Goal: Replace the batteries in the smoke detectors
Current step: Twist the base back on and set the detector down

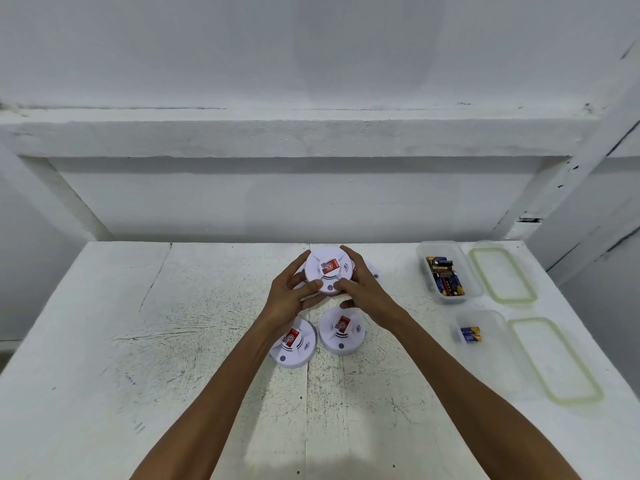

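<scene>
Reaching in from the bottom edge of the frame, both bare forearms are stretched toward the middle of the desk (104, 341), where a white smoke detector (329, 266) is held between the two hands. The left hand (289, 299) is curled round its left rim, with the thumb laid on the lower front face. The right hand (365, 289) is wrapped over the upper right rim, its fingers (349, 256) clamped on the edge and its thumb set beside the small round button. Whether the detector is lifted or rests on something cannot be told.

A further detector (374, 270) is mostly hidden behind the right hand. The lower-left detector (298, 348) is partly covered by the left forearm, and a middle detector (341, 332) lies just beside it. The print on their red labels is too small to read.

At the right, a clear tub (423, 252) of mixed batteries (445, 275) is set near the desk's back edge, beside its lid (502, 277). Below it, a second tub (493, 323) holds two blue batteries (471, 334), with a second lid (554, 358) close to the right edge. Open surface is seen left of the hands and in the lower middle.
</scene>
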